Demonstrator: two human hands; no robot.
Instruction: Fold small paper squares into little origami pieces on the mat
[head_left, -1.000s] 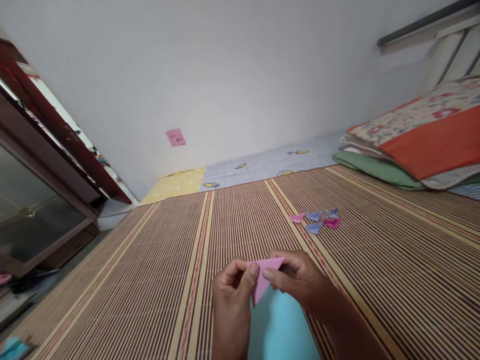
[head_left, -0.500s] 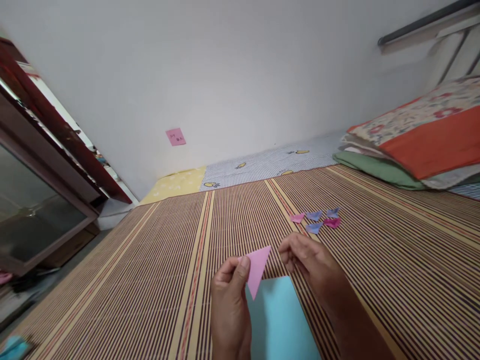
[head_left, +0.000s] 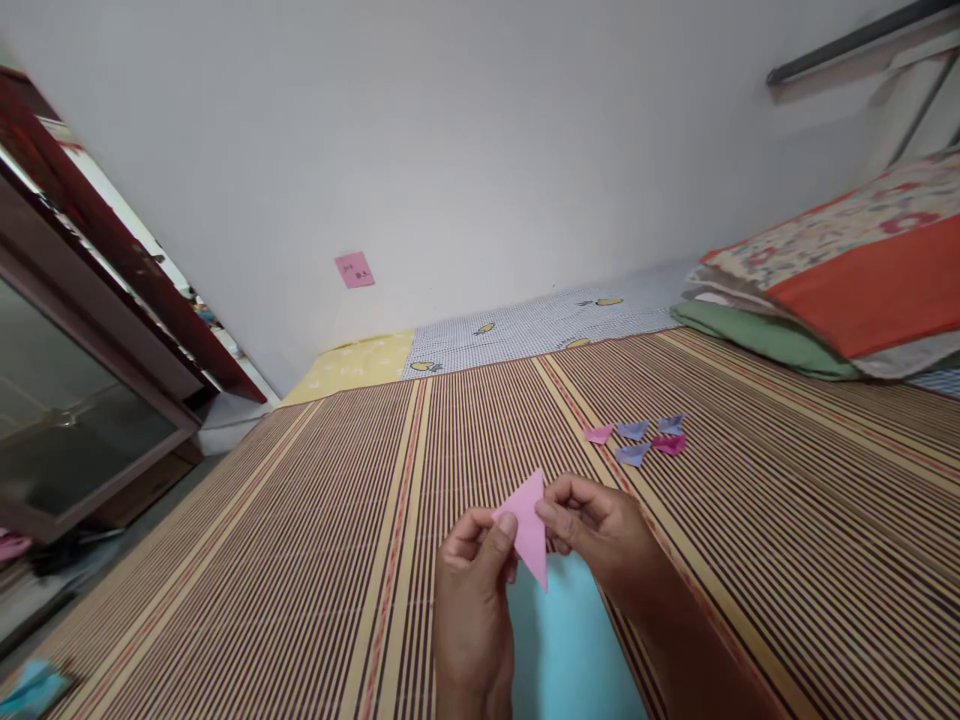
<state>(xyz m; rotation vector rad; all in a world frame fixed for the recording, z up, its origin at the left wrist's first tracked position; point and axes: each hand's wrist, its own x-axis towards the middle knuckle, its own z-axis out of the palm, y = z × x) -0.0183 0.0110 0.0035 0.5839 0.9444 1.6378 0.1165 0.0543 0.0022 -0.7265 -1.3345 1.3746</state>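
Note:
A pink paper folded into a triangle (head_left: 531, 528) is held up between both hands, one corner pointing down. My left hand (head_left: 476, 600) pinches its left side, thumb in front. On its right edge, my right hand (head_left: 596, 525) has thumb and fingertips closed; the fingers behind the paper are hidden. Below the hands lies a light blue sheet (head_left: 574, 650), partly covered by them. Beyond my right hand several small folded paper pieces rest on the striped mat: a pink one (head_left: 599, 434), a magenta one (head_left: 669, 444) and blue-purple ones (head_left: 632, 455).
The striped mat (head_left: 300, 560) spreads up to a patterned sheet (head_left: 517, 325) along the wall. Folded bedding (head_left: 847, 290) is piled at the far right. A pink note (head_left: 354, 269) is stuck on the wall. Something blue (head_left: 36, 688) lies at the lower left corner.
My right hand has moved left and now grips the right edge of the pink triangle, from which it was apart before. The triangle has turned slightly in my left hand.

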